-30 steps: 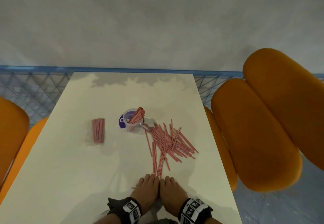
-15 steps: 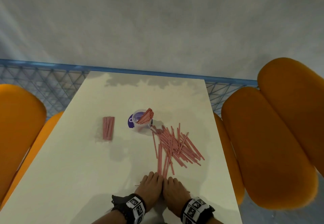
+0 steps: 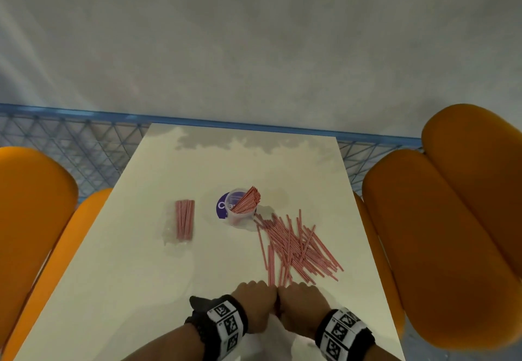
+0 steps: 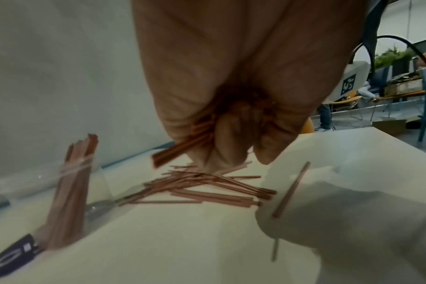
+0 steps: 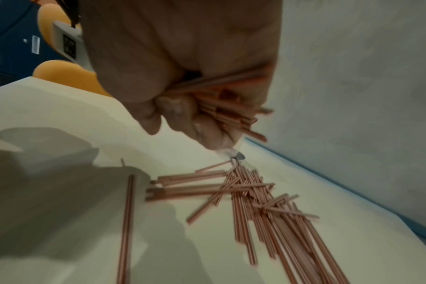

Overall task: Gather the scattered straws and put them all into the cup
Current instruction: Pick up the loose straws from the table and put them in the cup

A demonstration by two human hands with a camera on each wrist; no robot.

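Head view: left hand (image 3: 255, 302) and right hand (image 3: 302, 305) clench thin striped paper straws (image 3: 299, 247).

This looks like a canteen or café seating area: a pale rectangular table (image 3: 135, 262) flanked by padded orange chairs (image 3: 440, 247), a blue mesh railing (image 3: 84, 146) against a grey wall, and further chairs and tables (image 4: 399, 90) behind.
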